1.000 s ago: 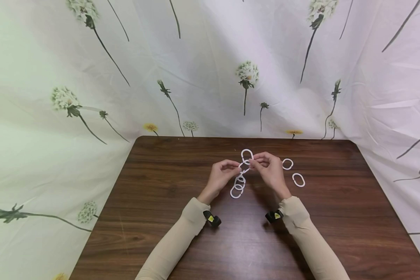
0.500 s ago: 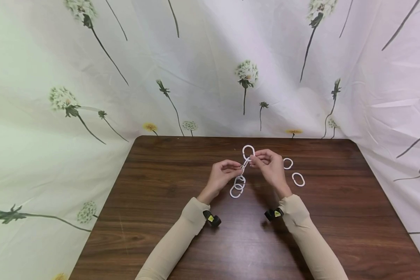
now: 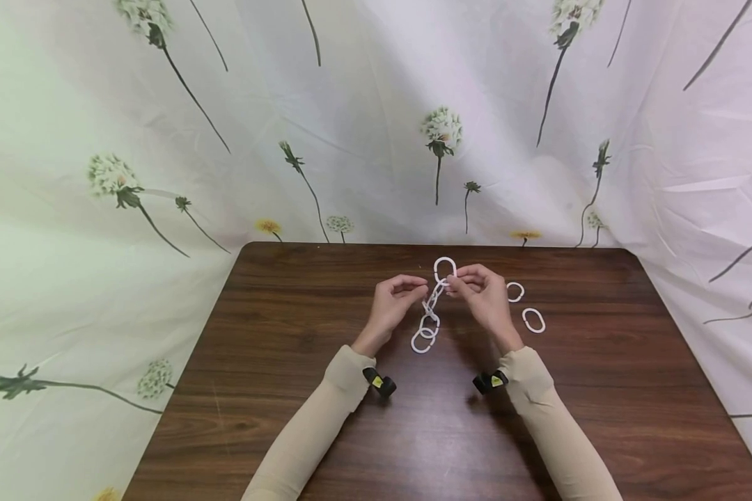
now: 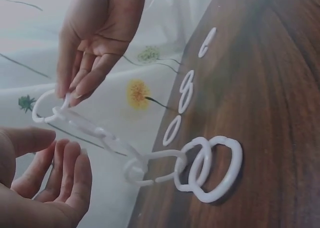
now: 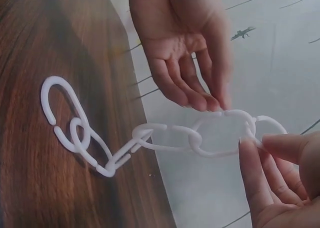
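Observation:
A chain of white plastic rings [image 3: 430, 313] runs from my right hand [image 3: 457, 284] down to the wooden table [image 3: 301, 334]. My right thumb and fingers pinch the top ring [image 5: 245, 125], which sticks up above them. The chain hangs slanted, and its lowest rings [image 4: 210, 168] lie flat on the wood. My left hand [image 3: 413, 287] is just left of the chain with relaxed fingers and holds nothing. In the right wrist view its fingertips [image 5: 207, 103] hover right by the upper rings. In the left wrist view the left hand [image 4: 55, 163] lies below the chain, palm up.
Two loose white rings [image 3: 515, 291] [image 3: 533, 320] lie on the table to the right of my right hand. A flower-print cloth [image 3: 376, 125] hangs behind and beside the table. Small black cameras [image 3: 379, 383] sit at both wrists.
My left hand has let go of the chain and drawn slightly left. My right hand has lifted the top end a little, so the chain hangs straighter.

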The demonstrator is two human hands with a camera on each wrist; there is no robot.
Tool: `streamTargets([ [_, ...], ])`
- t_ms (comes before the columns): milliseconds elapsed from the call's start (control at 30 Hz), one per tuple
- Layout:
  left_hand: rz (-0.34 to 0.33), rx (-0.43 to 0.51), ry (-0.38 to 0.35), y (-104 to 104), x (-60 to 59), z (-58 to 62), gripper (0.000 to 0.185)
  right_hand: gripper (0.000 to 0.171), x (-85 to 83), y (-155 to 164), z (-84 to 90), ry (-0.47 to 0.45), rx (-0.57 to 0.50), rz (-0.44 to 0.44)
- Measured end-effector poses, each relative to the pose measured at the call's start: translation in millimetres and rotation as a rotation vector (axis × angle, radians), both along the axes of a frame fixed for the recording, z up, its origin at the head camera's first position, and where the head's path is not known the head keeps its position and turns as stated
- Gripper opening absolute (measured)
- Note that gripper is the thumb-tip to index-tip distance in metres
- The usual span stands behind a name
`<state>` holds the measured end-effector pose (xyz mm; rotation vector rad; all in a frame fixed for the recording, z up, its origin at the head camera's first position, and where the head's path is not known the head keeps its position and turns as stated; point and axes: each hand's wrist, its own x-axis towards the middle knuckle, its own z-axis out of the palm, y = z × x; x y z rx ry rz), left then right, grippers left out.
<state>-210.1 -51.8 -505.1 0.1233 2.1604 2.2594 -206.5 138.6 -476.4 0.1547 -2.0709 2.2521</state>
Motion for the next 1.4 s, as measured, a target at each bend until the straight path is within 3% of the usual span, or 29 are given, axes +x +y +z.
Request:
streamTargets([
  [300,-0.018,0.022,0.019,4,-2.6,5.7,0.025,0.039,-2.4,-6,-11.8,-0.004,-0.073,0.032],
  [533,-0.010,0.051,0.007,6,-1.9,2.3,0.027,0.023,-3.0,-9,-16.9,-0.049,-0.115,0.048],
  [967,0.005,0.084,0.006,7,-0.9,5.8,0.025,0.030,-3.1,-8,-20.2,-0.075,-0.055,0.061],
  [1233,0.026,0.101,0.000,2,-0.7,2.7,0.026,0.029,-1.6,18,-25.5,-0.058,-0.008,0.027],
  [1400,0.030,0.103,-0.011,-1,-0.5,-1.1,0.026,0.026,5.1,39,-27.5,-0.033,0.094,-0.004],
])
